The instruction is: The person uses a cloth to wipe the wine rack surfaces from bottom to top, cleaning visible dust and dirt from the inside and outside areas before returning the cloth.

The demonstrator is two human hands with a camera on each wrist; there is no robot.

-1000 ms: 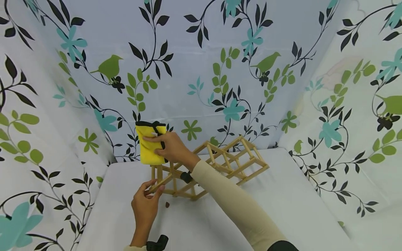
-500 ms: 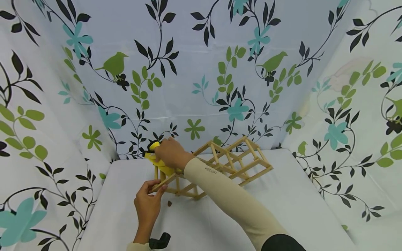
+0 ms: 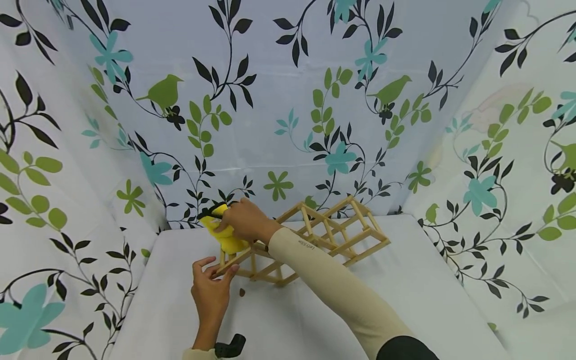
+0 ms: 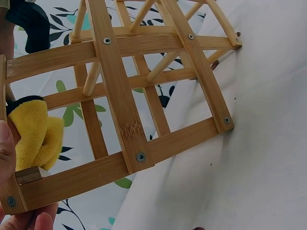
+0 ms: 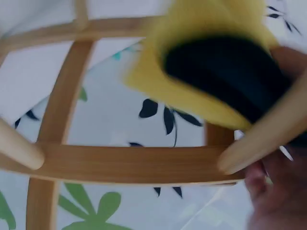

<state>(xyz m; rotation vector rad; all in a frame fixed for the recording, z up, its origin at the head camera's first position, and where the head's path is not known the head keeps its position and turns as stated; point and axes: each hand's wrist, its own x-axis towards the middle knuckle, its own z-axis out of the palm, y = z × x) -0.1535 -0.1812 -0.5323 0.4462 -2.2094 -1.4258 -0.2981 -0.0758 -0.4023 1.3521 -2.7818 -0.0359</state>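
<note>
A slatted wooden rack (image 3: 352, 242) of light brown bars and round dowels stretches across the white table. At its left end my left hand (image 3: 210, 292) grips the corner, thumb on the near side. In the left wrist view, screw heads show on the rack's flat bars (image 4: 122, 96). My right hand (image 3: 246, 220) holds a yellow cloth (image 3: 231, 244) with black edging, bunched against the rack's left end. Seen from the left wrist, the fuzzy cloth (image 4: 29, 129) hangs behind the end bars. The right wrist view shows the cloth (image 5: 201, 19) blurred, close over a bar (image 5: 124, 163).
A small brown piece (image 3: 242, 292) lies on the white table (image 3: 360, 310) in front of the rack. Behind and at both sides hangs a white curtain (image 3: 288, 140) printed with leaves, flowers and birds.
My right hand has lowered the cloth from above the rack onto its left end, where the cloth is now bunched. My left hand stays on the corner, its upper fingers slightly raised.
</note>
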